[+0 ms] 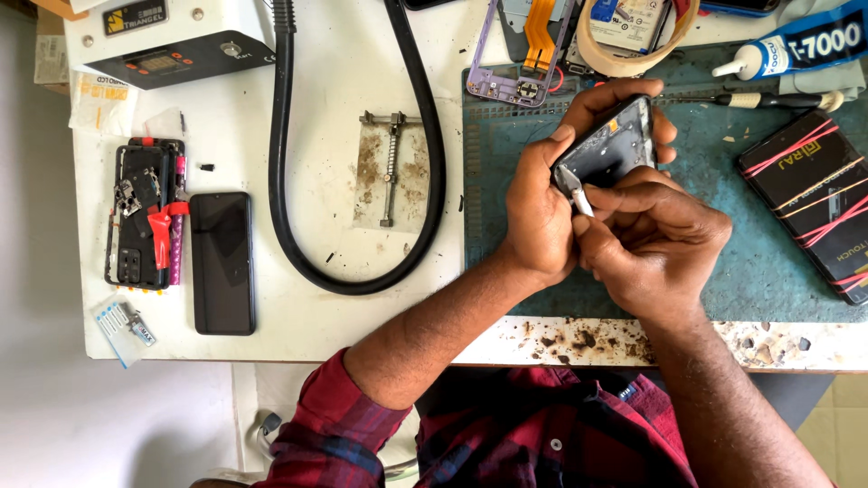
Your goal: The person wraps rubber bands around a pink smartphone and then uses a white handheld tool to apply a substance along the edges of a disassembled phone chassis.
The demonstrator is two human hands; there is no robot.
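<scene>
While the left hand (535,210) gripped a dark phone frame (608,145) from the side, tilted up above the green mat (759,262), its fingers wrapped behind the frame and its thumb lay on the near edge. The right hand (653,237) was clenched around a small white tool (581,200), whose tip touched the frame's lower corner. Both hands hovered over the mat on the right part of the white table (316,271).

Just beyond the frame lay a purple phone frame (506,77) with an orange ribbon cable (539,32), beside a roll of tape (633,41). A glue tube (796,50) rested at the far right, and a black box with red rubber bands (809,194) sat on the mat's right edge. A thick black hose (362,181) looped across the table middle around a small metal clamp (390,163). At far left lay an opened phone (142,212) with red parts, a black phone (222,262) just beside it, and a white machine (167,41) behind. The person wore red plaid sleeves.
</scene>
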